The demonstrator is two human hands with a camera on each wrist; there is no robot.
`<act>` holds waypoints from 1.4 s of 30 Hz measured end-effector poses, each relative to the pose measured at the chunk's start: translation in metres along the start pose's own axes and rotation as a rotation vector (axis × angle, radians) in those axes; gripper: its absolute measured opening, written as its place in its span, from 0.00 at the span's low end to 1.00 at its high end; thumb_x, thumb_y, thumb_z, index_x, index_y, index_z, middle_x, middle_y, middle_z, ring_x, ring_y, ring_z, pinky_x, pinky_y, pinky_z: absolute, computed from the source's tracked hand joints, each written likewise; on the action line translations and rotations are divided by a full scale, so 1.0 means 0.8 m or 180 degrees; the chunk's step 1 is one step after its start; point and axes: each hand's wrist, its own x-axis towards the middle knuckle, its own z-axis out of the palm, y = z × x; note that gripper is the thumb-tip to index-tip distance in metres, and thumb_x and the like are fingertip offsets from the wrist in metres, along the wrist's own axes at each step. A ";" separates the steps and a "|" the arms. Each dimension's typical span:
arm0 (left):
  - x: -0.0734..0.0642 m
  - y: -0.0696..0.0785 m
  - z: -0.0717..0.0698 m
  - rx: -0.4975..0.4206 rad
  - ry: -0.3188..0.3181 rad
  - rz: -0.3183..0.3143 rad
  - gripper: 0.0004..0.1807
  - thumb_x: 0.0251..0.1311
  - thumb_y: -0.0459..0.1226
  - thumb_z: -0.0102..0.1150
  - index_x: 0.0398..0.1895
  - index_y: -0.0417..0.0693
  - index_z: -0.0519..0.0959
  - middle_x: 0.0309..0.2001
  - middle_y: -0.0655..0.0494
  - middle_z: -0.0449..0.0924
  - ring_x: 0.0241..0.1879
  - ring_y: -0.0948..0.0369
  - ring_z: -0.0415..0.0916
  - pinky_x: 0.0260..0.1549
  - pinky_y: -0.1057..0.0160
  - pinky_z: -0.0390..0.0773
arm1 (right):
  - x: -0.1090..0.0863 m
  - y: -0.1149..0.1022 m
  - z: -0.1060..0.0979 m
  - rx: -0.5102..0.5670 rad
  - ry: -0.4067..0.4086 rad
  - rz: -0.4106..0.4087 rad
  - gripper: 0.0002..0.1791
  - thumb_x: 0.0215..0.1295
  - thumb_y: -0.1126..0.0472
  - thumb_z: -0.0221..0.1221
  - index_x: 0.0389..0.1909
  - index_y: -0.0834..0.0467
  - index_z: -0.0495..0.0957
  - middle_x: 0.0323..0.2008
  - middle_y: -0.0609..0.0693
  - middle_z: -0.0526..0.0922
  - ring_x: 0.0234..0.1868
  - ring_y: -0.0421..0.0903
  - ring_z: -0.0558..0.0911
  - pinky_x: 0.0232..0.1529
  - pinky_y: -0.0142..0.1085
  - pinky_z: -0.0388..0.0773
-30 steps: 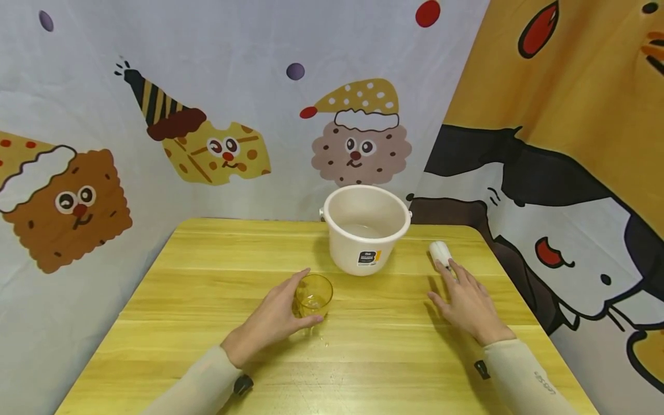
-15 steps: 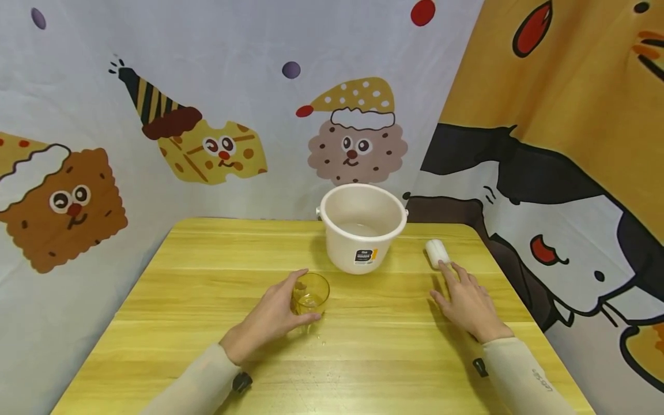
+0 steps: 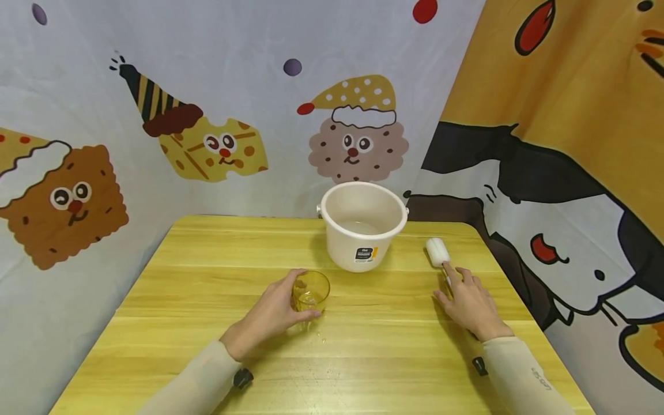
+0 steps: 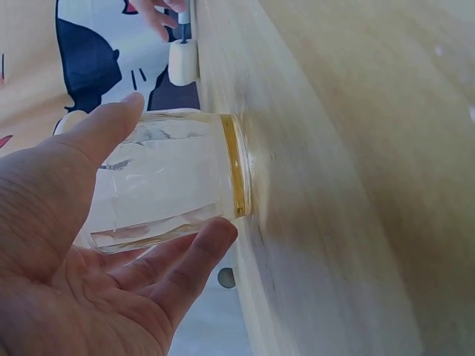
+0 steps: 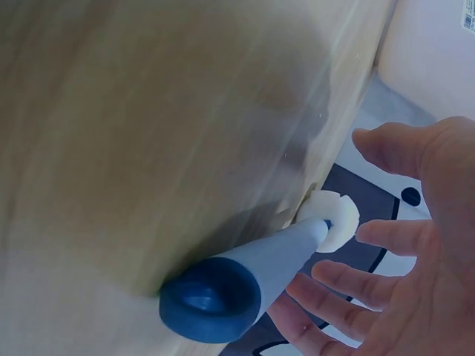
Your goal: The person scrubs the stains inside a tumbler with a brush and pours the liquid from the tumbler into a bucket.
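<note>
An amber-tinted glass (image 3: 311, 291) stands upright near the middle of the table, a little left of centre. The left hand (image 3: 272, 305) curves round it from the left, thumb on the near side and fingers on the far side, holding it with its base at the wood. Toward the right side lies a brush with a white head (image 3: 438, 252) pointing to the far edge and a pale handle (image 5: 278, 259) ending in a dark blue cap (image 5: 208, 300). The right hand (image 3: 472, 302) is spread loosely over and beside that handle, grasping nothing; whether a fingertip touches it cannot be told.

The table (image 3: 207, 265) is yellowish, with wood grain running left to right and rounded far corners. Small droplets (image 3: 324, 340) dot it just on the near side of the glass, and fine specks (water or wear, it is hard to say) are scattered nearer still. Beyond the glass, close to the far edge, stands a cream bucket (image 3: 342, 245) with a dark and orange label (image 3: 366, 254).

A pale cloth (image 3: 233, 34) hangs behind and along the left, printed with a brown biscuit (image 3: 83, 207), a yellow cheese (image 3: 207, 155) and a pinkish cookie (image 3: 358, 144), all in party hats. On the right hangs an orange cloth (image 3: 498, 86) bearing a big black-and-white animal face (image 3: 565, 242).
</note>
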 end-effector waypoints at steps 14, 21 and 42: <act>0.001 -0.001 0.002 -0.0085 -0.0018 -0.0056 0.54 0.57 0.50 0.94 0.82 0.42 0.73 0.63 0.39 0.91 0.58 0.47 0.92 0.59 0.46 0.95 | 0.004 0.007 0.000 0.0076 -0.0142 0.0190 0.47 0.85 0.49 0.68 0.91 0.67 0.59 0.72 0.84 0.73 0.65 0.81 0.80 0.52 0.76 0.85; 0.003 -0.001 0.001 -0.0128 -0.0049 -0.0087 0.53 0.57 0.50 0.94 0.81 0.42 0.74 0.62 0.40 0.91 0.57 0.49 0.92 0.57 0.49 0.96 | 0.006 0.009 -0.002 0.0082 -0.0259 0.0298 0.47 0.86 0.51 0.66 0.88 0.77 0.58 0.71 0.84 0.72 0.62 0.79 0.82 0.49 0.71 0.88; 0.005 -0.005 0.000 -0.0148 -0.0084 -0.0106 0.52 0.57 0.50 0.94 0.80 0.42 0.74 0.60 0.43 0.91 0.55 0.51 0.91 0.55 0.51 0.96 | 0.015 0.013 -0.002 0.0135 -0.0341 0.0415 0.43 0.87 0.54 0.65 0.89 0.73 0.60 0.69 0.83 0.74 0.54 0.76 0.87 0.41 0.66 0.89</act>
